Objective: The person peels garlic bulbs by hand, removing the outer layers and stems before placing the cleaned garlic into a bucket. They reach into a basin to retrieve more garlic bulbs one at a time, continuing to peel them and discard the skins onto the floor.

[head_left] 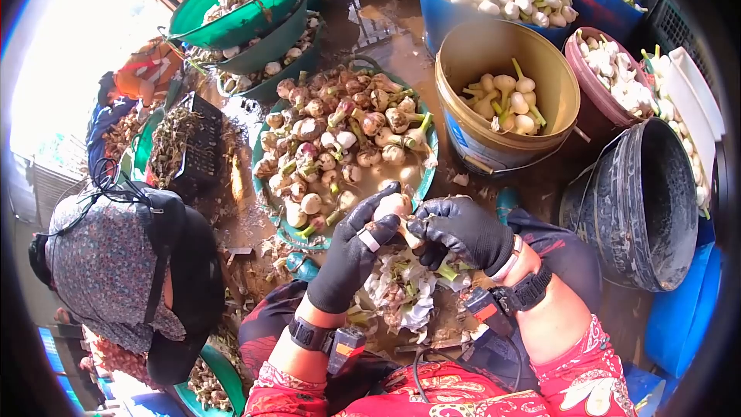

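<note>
My left hand [351, 241], in a black glove, is wrapped around a garlic bulb [394, 206] with a short stem, held over the front edge of a green basin [260, 191]. My right hand [468, 238], gloved the same way, has its fingers closed at the bulb's stem end; the exact fingertip contact is partly hidden. The basin holds many muddy, reddish-skinned garlic bulbs [320, 135] lying in cloudy water. Below my hands, between my knees, lies a heap of peeled white garlic skins [405, 287] with some stem pieces.
A yellowish bucket [502, 158] with peeled garlic stands right of the basin. Farther right lies a tilted black bucket [610, 212]. Blue tubs [434, 19] and a pink tub [594, 81] hold white garlic. Stacked green basins [184, 22] stand at back left. A person [127, 255] sits close on the left.
</note>
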The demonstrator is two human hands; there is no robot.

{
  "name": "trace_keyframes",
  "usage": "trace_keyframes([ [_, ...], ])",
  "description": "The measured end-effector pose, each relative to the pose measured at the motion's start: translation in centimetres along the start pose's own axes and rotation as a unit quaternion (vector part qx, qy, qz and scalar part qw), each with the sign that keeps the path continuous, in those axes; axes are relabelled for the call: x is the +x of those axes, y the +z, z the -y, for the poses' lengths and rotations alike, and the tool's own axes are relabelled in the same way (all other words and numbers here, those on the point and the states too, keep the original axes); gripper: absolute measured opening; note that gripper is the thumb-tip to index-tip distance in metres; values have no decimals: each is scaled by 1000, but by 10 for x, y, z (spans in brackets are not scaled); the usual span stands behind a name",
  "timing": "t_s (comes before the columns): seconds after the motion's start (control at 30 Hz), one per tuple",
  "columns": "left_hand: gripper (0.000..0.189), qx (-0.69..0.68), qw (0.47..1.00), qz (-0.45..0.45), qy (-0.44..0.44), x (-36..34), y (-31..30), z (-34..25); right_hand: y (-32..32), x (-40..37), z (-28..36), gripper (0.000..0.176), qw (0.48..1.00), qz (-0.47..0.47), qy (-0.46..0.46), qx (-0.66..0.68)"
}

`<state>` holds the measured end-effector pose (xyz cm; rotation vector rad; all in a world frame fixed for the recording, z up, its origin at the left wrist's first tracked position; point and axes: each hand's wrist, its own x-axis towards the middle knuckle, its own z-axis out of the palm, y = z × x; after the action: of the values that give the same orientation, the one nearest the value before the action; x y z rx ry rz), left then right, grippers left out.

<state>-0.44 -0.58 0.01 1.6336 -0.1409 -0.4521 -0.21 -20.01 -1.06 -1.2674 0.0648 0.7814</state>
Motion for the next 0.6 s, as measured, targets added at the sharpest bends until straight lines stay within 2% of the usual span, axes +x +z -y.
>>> trace_keyframes([
  [0.03, 47, 1, 1000, -1, 0, -1, 1, -2, 0, 1, -2, 26, 1000, 1, 0, 0],
  [0.1, 43, -161, 985, 20, -59, -2, 4, -4, -1, 7, -10, 25, 990, 19, -105, -87],
  [0.13, 43, -161, 985, 20, -59, -1, 1, 1, -1, 10, -14, 25, 990, 20, -105, -87],
  [0.17, 40, -217, 972, 58, -64, 1, -4, 11, -2, 13, -18, 24, 915, -82, -248, -307],
  [0.2, 38, -273, 955, 95, -69, 2, -7, 22, -2, 14, -20, 23, 762, -177, -371, -500],
  [0.23, 33, -304, 945, 98, -75, 3, -8, 31, 3, 9, -14, 20, 785, -191, -340, -481],
  [0.27, 33, -304, 945, 98, -75, 5, -10, 39, 3, 9, -14, 20, 785, -190, -340, -482],
  [0.33, 31, -270, 948, 157, -66, 9, -14, 50, 0, 9, -14, 19, 720, -262, -332, -550],
  [0.37, 29, -334, 920, 170, -110, 10, -18, 52, -10, 17, -20, 19, 701, -301, -344, -547],
  [0.4, 29, -335, 920, 170, -111, 10, -17, 52, -20, 15, -16, 19, 701, -300, -344, -547],
  [0.43, 28, -265, 954, 135, 44, 9, -15, 49, -29, 12, -12, 19, 720, -318, -278, -551],
  [0.47, 27, -185, 958, 97, 198, 8, -15, 44, -33, 11, -9, 20, 735, -334, -212, -550],
  [0.5, 25, -272, 954, 123, -14, 1, -21, 18, -33, 17, -16, 19, 729, -321, -136, -589],
  [0.53, 25, -270, 955, 123, -11, 1, -20, 20, -33, 22, -27, 17, 736, -244, -136, -617],
  [0.6, 29, -412, 910, 19, -45, 2, -12, 29, -21, 14, -42, 19, 796, -114, -118, -583],
])
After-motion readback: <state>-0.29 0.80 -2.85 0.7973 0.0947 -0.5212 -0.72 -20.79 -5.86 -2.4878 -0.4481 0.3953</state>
